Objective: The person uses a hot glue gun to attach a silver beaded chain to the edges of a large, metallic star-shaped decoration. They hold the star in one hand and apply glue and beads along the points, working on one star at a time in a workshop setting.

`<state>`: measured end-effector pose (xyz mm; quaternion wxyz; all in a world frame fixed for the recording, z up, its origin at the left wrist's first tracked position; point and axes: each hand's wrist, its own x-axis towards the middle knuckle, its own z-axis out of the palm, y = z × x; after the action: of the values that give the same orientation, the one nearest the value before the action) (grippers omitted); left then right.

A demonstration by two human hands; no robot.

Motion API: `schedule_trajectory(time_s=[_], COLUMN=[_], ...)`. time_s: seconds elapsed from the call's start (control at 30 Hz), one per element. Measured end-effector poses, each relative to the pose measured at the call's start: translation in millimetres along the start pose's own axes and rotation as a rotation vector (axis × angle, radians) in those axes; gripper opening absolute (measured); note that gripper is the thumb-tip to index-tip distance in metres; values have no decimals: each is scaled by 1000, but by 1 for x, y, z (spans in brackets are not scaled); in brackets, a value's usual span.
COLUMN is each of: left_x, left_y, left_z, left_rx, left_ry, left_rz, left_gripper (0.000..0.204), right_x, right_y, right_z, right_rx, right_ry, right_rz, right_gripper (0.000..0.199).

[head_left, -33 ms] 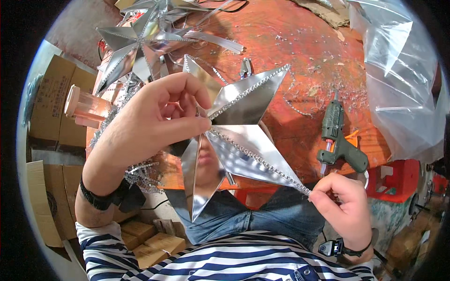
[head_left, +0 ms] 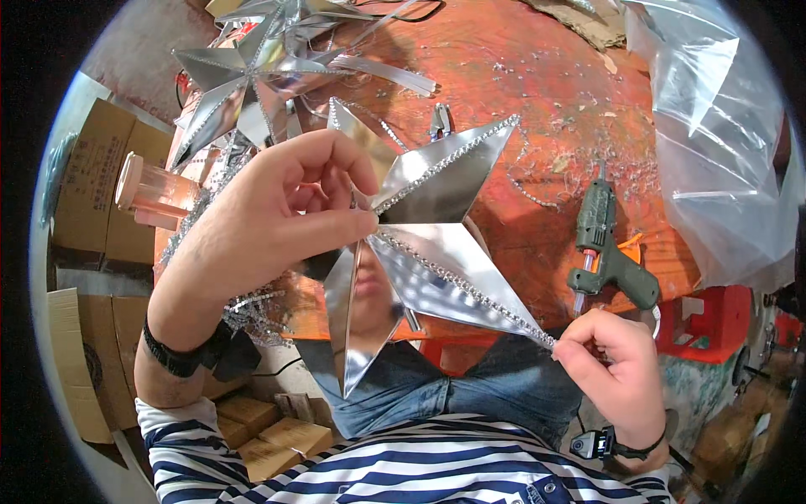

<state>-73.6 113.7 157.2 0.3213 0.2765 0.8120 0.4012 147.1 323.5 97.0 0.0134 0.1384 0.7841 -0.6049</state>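
Note:
A mirror-silver star (head_left: 437,252) is held tilted over the table's near edge, above my lap. Rhinestone chain (head_left: 453,281) runs along its lower-right ridge, from the centre to the point. At the star's centre my left hand (head_left: 294,202) is closed, thumb and forefinger pinching where the chains meet; its palm covers the left part. My right hand (head_left: 613,361) is closed too, thumb and forefinger pinching the chain's end at the lower-right tip. Another chain lies along the upper-right ridge. Two lower points look bare of chain.
A green glue gun (head_left: 598,235) lies right on the orange-red table (head_left: 478,50). Pliers (head_left: 440,122) are behind the star. Finished-looking silver stars (head_left: 252,76) stack at the far left, near a pinkish clear jar (head_left: 164,193) and heaped chain. Plastic sheeting (head_left: 714,143) hangs at right; cardboard boxes (head_left: 92,185) stand left.

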Motion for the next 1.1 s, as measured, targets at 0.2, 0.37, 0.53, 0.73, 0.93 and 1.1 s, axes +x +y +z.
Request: schedule_trajectory(time_s=[0.2, 0.37, 0.53, 0.73, 0.93, 1.1], left_x=[-1, 0, 0, 0, 0, -1], left_y=[2, -1, -2, -5, -4, 0], left_z=[-1, 0, 0, -1, -2, -3], left_rx=[-9, -25, -48, -57, -88, -93], left_ry=[-11, -13, -10, -13, -23, -20], left_rz=[-14, 5, 8, 11, 8, -38], left_gripper=[18, 18, 19, 22, 24, 25], right_x=[1, 2, 4, 5, 5, 5], right_y=[5, 5, 6, 6, 8, 14], right_z=[1, 0, 3, 4, 7, 8], right_rx=[40, 34, 72, 46, 71, 53], right_ry=[-2, -32, -37, -45, -27, -18], right_rz=[-9, 18, 36, 29, 30, -6], right_gripper=[12, 12, 13, 13, 13, 12])
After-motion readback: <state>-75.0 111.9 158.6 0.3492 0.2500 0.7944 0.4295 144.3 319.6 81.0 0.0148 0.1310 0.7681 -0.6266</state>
